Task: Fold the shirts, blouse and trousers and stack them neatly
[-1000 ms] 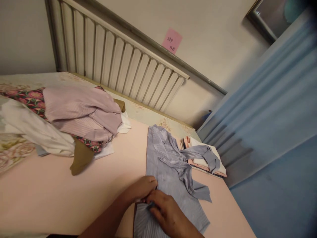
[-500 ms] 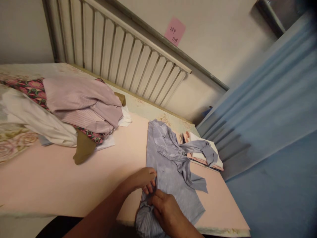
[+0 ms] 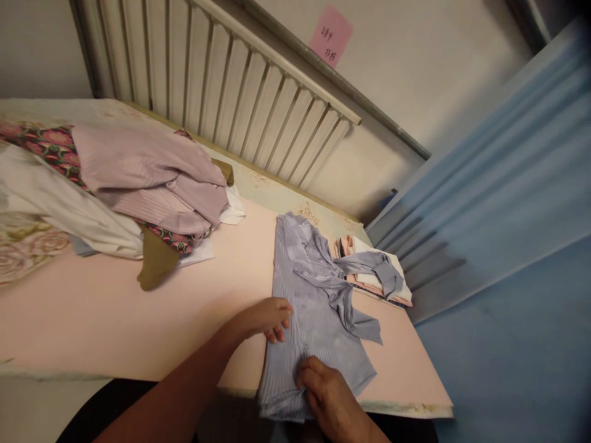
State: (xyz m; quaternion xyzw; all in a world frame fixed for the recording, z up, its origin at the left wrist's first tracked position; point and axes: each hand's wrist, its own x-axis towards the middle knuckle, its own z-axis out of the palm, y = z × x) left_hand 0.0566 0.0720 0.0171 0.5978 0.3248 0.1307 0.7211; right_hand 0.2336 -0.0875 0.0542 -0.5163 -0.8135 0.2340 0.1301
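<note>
seemingly, the right hand pinches the striped shirt. whether the left hand, beyond that grip, holds too is unclear; light, even tension should smooth best.

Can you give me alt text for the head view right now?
A blue-grey striped shirt lies on a pink surface, the right hand pinching its lower front, the left hand loosely open at its left edge. A loose clothes pile lies left; one shirt sleeve drapes over a folded stack at right.

ribbed radiator — against wall | pink note — handwritten, stuck above radiator | blue curtain, hanging at right
</note>
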